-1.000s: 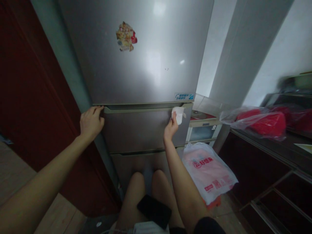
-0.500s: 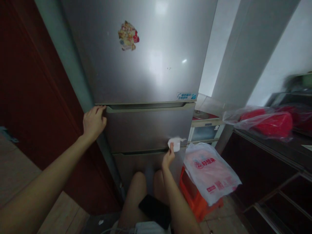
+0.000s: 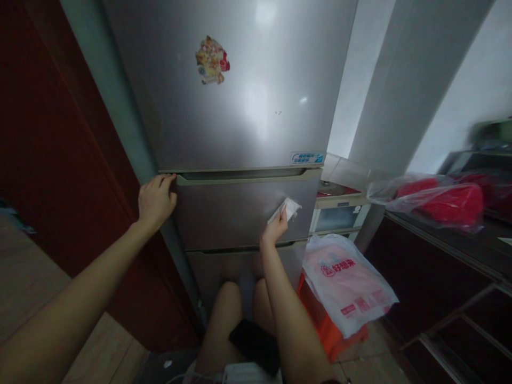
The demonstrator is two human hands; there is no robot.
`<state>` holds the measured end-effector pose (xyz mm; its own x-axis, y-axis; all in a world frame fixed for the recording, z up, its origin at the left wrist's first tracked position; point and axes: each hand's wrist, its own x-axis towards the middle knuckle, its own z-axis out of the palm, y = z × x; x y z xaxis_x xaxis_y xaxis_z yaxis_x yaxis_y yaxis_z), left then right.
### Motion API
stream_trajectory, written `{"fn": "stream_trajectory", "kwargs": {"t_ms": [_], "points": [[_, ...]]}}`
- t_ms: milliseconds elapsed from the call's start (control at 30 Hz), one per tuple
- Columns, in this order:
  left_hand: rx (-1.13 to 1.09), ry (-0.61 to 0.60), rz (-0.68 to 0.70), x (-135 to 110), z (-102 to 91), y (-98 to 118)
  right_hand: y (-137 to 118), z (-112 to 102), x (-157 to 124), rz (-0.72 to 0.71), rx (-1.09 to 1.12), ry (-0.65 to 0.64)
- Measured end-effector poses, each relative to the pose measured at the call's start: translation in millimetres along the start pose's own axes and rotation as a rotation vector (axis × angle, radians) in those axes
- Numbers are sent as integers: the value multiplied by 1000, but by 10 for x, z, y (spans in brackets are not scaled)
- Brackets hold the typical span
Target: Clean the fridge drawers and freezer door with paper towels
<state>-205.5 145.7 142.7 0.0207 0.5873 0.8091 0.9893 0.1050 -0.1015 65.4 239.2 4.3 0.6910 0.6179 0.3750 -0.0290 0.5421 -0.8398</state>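
Note:
A tall silver fridge (image 3: 240,96) stands in front of me, with a middle drawer (image 3: 232,213) below its big upper door. My left hand (image 3: 157,200) grips the drawer's top left corner, fingers curled over the edge. Pinched in my right hand (image 3: 275,230) is a white tissue (image 3: 286,209), pressed against the right part of the drawer front. My bare knees (image 3: 240,304) show below, with a black phone (image 3: 256,344) lying on my lap.
A dark red wooden door (image 3: 48,160) is at the left. A pink-printed plastic bag (image 3: 346,280) lies on an orange stool (image 3: 320,320) at the right. Red items in clear plastic (image 3: 436,200) rest on a dark counter (image 3: 460,240).
My right hand wiped the tissue down from the drawer's top right corner to its lower edge, then back up towards the middle. My left hand stayed in place.

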Motion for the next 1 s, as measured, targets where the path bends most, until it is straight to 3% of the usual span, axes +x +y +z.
{"fn": "stream_trajectory", "kwargs": {"t_ms": [100,200,267,367,467,567,667,800,1000], "points": [[-8,-2,2,-1,-1,-1,-384,194,232,-99,51,-52],[-13,6,-8,-5,-4,7,-586,299,362,-284,102,-164],[-24,9,-14,-6,-4,10,-568,262,372,-403,102,-252],[-44,4,-22,-5,0,8,-311,13,264,-463,26,-351],[-52,10,-25,-4,8,4,106,-367,5,-310,-51,-380],[-57,23,-25,-7,13,5,508,-687,-354,-84,-70,-250],[-56,17,-29,-8,17,6,766,-797,-655,74,-83,-96],[-13,9,-21,-7,17,6,761,-626,-750,187,-81,12],[3,-1,-15,-5,-1,13,192,-128,-432,78,13,-57]]}}
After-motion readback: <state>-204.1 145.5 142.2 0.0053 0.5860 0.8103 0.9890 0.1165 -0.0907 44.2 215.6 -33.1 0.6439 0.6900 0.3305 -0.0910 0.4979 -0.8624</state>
